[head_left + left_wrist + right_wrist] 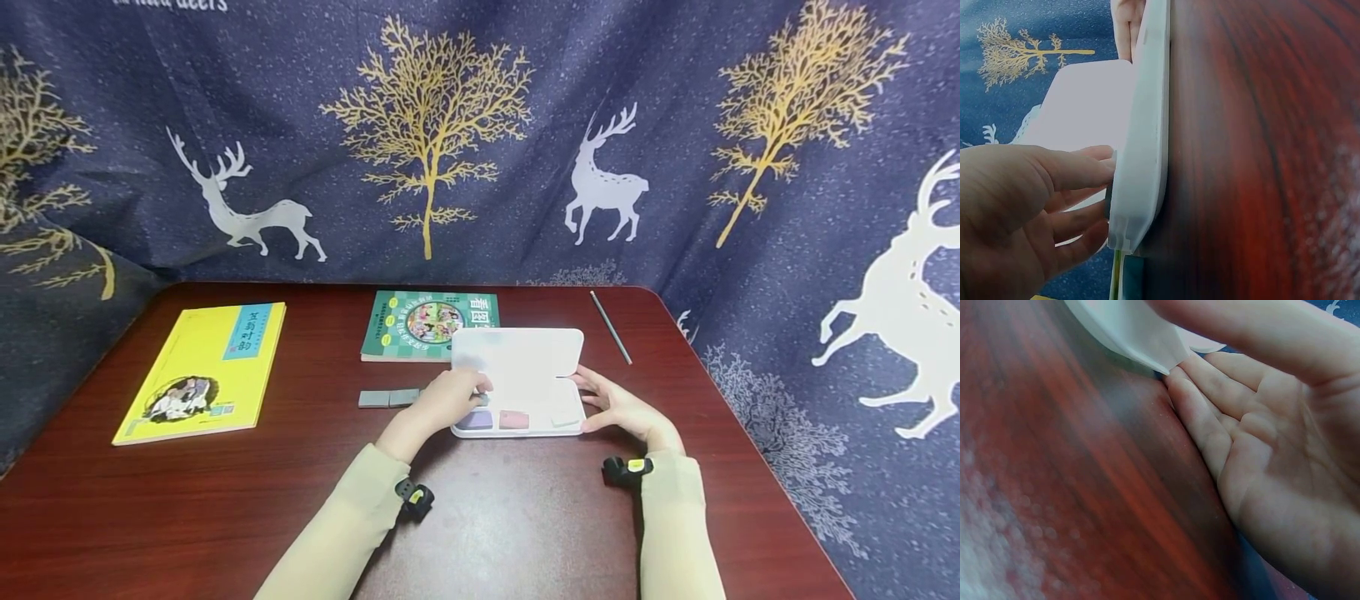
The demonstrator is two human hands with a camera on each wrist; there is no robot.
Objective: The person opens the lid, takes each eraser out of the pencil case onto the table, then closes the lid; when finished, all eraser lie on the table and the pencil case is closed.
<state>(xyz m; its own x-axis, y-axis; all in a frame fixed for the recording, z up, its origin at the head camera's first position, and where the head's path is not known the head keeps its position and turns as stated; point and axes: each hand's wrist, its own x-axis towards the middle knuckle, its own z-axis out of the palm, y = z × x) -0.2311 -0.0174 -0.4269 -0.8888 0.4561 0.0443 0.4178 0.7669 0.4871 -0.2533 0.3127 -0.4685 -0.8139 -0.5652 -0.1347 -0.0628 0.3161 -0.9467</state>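
Note:
A shallow white pencil case [525, 400] lies on the table with its lid [525, 350] laid back. Inside, along the front, are a purple block [476, 420], a pink block [513, 419] and a whitish block [564, 417]. My left hand [446, 402] reaches over the case's left end, thumb and fingers pinching a small dark grey block [1109, 195] there, mostly hidden by the fingers. With thumb in front and fingers behind, my right hand [618, 408] grips the right end of the case. Its fingertips meet the white edge in the right wrist view.
Two grey blocks [388, 398] lie left of the case. Behind it is a green book [427, 325], partly overlapped by the lid. A yellow book [210, 367] lies at the far left, a thin grey pencil-like stick [611, 327] at the back right. A patterned curtain [480, 167] hangs behind the table.

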